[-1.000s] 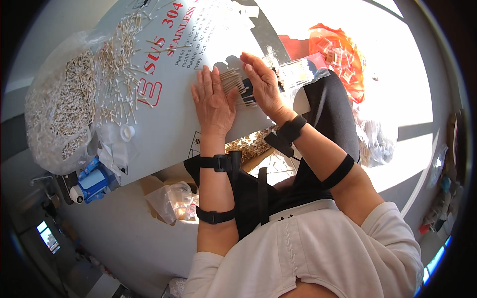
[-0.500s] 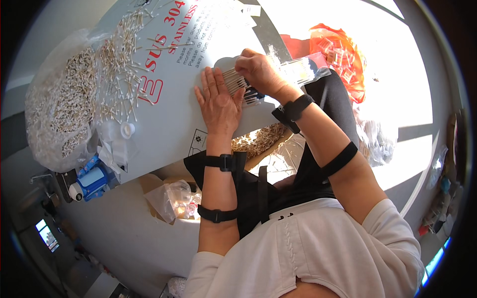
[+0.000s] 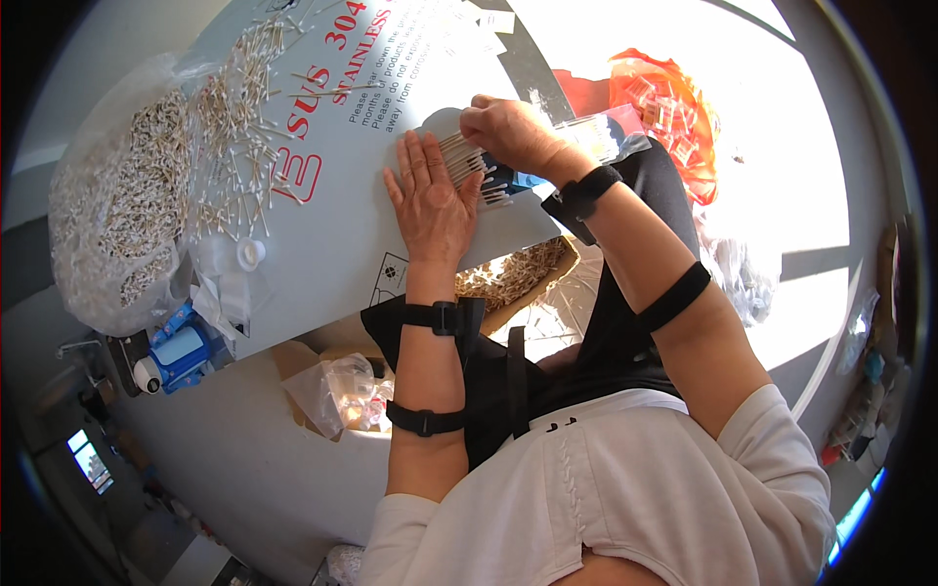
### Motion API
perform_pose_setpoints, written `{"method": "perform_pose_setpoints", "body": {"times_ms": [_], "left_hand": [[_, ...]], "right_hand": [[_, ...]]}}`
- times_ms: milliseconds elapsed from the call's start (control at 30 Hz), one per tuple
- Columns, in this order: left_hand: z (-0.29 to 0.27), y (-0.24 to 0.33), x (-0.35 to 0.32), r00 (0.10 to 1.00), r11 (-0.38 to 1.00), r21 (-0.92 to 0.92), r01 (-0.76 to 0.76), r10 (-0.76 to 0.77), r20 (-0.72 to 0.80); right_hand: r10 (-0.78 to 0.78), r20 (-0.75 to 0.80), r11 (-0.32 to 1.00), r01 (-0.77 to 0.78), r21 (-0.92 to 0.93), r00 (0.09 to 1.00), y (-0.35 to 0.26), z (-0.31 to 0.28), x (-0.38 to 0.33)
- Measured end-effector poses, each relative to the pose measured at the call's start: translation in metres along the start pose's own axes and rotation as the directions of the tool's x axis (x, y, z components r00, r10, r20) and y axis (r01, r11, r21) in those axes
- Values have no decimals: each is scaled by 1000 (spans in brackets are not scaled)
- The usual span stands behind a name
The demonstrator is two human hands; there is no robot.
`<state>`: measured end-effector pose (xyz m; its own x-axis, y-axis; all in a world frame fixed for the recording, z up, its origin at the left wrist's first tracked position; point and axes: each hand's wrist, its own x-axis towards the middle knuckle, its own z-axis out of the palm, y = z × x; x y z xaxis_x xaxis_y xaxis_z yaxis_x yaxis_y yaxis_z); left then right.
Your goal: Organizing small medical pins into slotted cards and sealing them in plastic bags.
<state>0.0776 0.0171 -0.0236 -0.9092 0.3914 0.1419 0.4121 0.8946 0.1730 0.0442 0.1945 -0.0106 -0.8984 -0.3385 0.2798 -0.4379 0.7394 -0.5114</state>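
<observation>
Cotton swabs point(image 3: 467, 159), one row, under flat left hand point(image 3: 430, 200), pinched by right hand point(image 3: 508, 132).

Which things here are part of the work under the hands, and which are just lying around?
In use: left hand, right hand, row of cotton swabs, white board.
Lying about: loose swab pile, bag of swabs, orange bag, blue dispenser.

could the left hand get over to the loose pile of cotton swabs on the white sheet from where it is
Probably yes: the left hand lies flat on the white sheet, and the stretch between it and the loose swabs looks bare.
</observation>
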Motion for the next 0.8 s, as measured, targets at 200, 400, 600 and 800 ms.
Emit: {"method": "perform_pose_setpoints", "body": {"times_ms": [200, 400, 600, 800], "left_hand": [[0, 1, 1, 1000, 1000, -22, 6, -6, 13], [-1, 0, 0, 1000, 1000, -10, -2, 2, 15], [-2, -6, -1, 999, 997, -55, -50, 50, 12], [1, -3, 10, 921, 537, -843, 8, -333, -203]], "right_hand": [[59, 30, 998, -58, -17, 998, 2, 2, 8], [313, 109, 941, -324, 98, 944, -7, -1, 24], [482, -161, 807, -365, 464, 861, -13, 7, 4], [593, -305, 564, -114, 818, 746, -36, 29, -18]]}}
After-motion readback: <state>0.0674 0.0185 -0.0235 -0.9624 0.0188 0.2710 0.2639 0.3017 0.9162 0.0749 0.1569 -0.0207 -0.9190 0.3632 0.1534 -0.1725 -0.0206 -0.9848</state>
